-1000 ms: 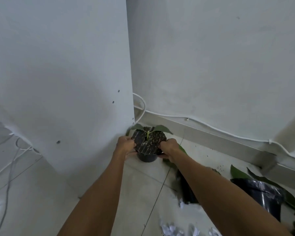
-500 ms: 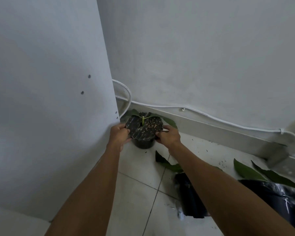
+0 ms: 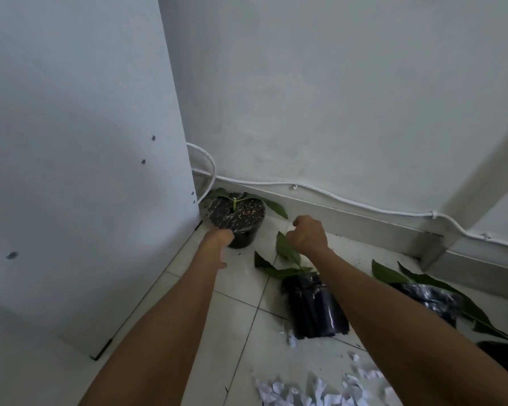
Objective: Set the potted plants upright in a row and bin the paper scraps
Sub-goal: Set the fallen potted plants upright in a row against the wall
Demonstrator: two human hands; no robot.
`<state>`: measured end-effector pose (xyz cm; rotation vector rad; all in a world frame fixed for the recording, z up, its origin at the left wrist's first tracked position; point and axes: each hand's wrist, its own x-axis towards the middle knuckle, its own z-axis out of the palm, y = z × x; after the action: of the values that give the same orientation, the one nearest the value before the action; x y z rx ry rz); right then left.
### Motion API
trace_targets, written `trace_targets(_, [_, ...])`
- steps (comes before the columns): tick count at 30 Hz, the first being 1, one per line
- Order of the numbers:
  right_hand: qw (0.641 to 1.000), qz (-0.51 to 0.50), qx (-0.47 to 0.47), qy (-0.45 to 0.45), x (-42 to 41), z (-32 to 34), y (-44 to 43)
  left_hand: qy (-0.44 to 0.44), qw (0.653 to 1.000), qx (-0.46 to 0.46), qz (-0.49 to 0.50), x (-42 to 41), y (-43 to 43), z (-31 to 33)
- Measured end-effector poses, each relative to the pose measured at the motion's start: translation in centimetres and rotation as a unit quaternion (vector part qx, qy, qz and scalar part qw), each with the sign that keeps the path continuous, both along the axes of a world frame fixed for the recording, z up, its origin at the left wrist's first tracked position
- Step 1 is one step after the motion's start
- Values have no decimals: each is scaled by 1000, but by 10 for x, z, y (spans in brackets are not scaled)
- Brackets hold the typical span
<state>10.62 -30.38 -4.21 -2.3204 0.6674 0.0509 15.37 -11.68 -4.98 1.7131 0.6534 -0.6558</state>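
Note:
A black potted plant [image 3: 237, 218] with green leaves stands upright on the floor in the corner, against the white panel and the baseboard. My left hand [image 3: 217, 239] is at the pot's near left side. It is blurred, so its grip is unclear. My right hand [image 3: 307, 235] hovers to the right of the pot, apart from it, fingers curled and holding nothing. A second black pot [image 3: 314, 306] lies on its side under my right forearm, and a third [image 3: 428, 298] lies tipped further right. White paper scraps [image 3: 302, 392] are scattered on the tiles at the bottom.
A white panel [image 3: 79, 171] walls off the left. A white cable [image 3: 320, 191] runs along the wall above the baseboard. Another dark pot [image 3: 503, 354] shows at the right edge. Loose soil specks dot the tiles by the baseboard.
The pot went from held between both hands to standing in the corner. My right hand has come off it and drawn back to the right. The view has tilted down.

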Motion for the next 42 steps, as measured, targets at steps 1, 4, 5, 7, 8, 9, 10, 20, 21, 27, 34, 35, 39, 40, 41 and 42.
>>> trace_targets(1, [1000, -7, -16, 16, -12, 6, -9, 25, 999, -10, -25, -12, -5, 9])
trace_targets(4, [998, -44, -10, 45, -45, 13, -32, 61, 995, 18, -77, -44, -24, 25])
trace_targets(5, [997, -51, -5, 56, -57, 15, -39, 74, 993, 21, -93, -54, -31, 28])
trace_targets(7, [995, -54, 4, 82, -78, 18, -49, 107, 986, 21, -128, -75, -45, 29])
trace_targets(8, [994, -50, 8, 95, -87, 20, -53, 125, 982, 15, -142, -85, -52, 27])
trace_targets(9, [993, -44, 13, 113, -95, 23, -56, 143, 978, 2, -153, -95, -59, 27])
trace_targets(10, [991, -40, 20, 129, -102, 25, -58, 156, 975, -18, -159, -104, -64, 26])
trace_targets(20, [975, -103, 131, 146, -126, 28, -66, 33, 990, -42, -133, -127, -90, 31])
trace_targets(21, [974, -112, 143, 138, -125, 28, -66, 11, 992, -49, -117, -124, -89, 29])
trace_targets(27, [973, -159, 155, 63, -117, 30, -66, -87, 985, -134, -63, -112, -86, 20])
trace_targets(34, [970, -194, 143, -32, -83, 6, -70, -121, 981, -146, -30, -75, -100, 1])
trace_targets(35, [968, -198, 149, -39, -79, 0, -70, -121, 982, -142, -24, -71, -102, -3])
trace_targets(39, [963, -205, 167, -52, -71, -21, -71, -111, 986, -125, 11, -59, -105, -26])
trace_targets(40, [963, -203, 166, -57, -71, -24, -70, -111, 986, -125, 21, -57, -106, -29])
trace_targets(41, [964, -201, 161, -62, -70, -26, -70, -114, 985, -125, 31, -55, -107, -33])
trace_targets(42, [966, -199, 153, -68, -69, -28, -70, -118, 985, -123, 40, -53, -108, -35])
